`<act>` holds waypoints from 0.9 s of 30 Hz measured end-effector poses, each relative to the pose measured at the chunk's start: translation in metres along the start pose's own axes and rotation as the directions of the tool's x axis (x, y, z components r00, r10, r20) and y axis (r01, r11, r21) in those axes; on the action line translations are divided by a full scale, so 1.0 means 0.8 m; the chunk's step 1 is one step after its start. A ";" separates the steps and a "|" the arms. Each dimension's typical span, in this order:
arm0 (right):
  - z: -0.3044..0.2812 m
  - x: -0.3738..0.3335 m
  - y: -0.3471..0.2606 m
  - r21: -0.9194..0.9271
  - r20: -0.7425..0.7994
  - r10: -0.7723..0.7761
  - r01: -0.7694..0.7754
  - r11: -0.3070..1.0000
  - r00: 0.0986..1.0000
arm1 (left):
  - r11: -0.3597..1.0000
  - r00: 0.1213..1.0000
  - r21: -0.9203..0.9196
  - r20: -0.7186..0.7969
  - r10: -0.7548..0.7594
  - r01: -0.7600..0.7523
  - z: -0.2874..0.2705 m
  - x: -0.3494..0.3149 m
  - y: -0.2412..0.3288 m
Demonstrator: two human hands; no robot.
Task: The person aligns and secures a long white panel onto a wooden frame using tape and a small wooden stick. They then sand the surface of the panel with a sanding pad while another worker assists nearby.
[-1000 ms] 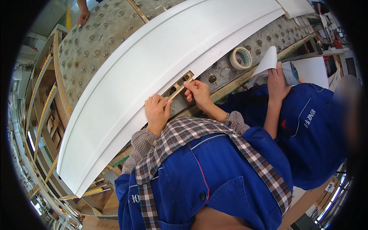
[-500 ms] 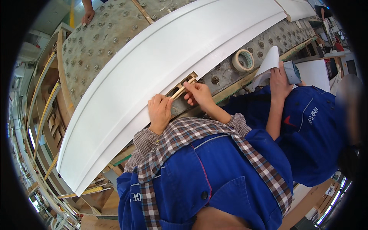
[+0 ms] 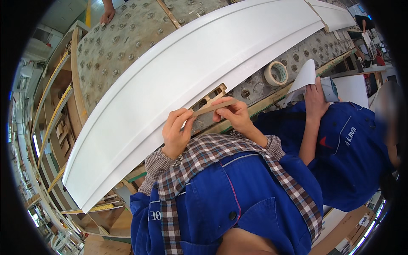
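The thin wooden strip has swung out of line with the wood-lined cutout in the curved white panel — so it seems loose, not fixed there. Left hand and right hand pinch its two ends; whether it touches the panel edge — hard to tell.

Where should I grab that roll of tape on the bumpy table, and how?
Reach down from above to the roll of tape and pinch one wall of its ring, thumb outside, fingertips in the hole. It seems to lie flat, hole facing up. Coming from the near side, your arm wouldn't cross the white panel beyond it.
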State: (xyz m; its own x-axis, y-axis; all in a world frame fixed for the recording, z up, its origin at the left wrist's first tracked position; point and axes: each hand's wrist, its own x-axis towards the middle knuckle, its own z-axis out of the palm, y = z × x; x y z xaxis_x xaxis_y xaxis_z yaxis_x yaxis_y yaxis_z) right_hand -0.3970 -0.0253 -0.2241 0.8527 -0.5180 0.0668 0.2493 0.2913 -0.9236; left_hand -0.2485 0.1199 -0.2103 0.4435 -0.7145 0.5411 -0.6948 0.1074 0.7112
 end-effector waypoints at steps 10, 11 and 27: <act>0.000 -0.008 0.000 0.010 -0.047 0.081 -0.081 0.997 0.996 | 0.998 0.996 0.064 0.080 0.024 -0.029 0.007 0.001 0.008; 0.003 -0.008 0.000 0.001 -0.053 0.123 -0.123 0.992 0.991 | 0.996 0.994 0.082 0.110 0.016 -0.025 0.007 -0.005 0.003; -0.015 -0.009 -0.017 -0.445 -0.384 -0.160 -0.030 0.895 0.910 | 0.983 0.997 0.180 0.065 -0.044 0.032 0.029 0.002 -0.018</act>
State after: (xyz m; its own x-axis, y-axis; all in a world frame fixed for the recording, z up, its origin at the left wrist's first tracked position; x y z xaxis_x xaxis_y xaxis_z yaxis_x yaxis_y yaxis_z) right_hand -0.4123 -0.0350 -0.2165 0.5597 -0.8263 0.0632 -0.0069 -0.0809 -0.9967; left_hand -0.2508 0.1012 -0.2297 0.4357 -0.7621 0.4789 -0.7710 -0.0414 0.6355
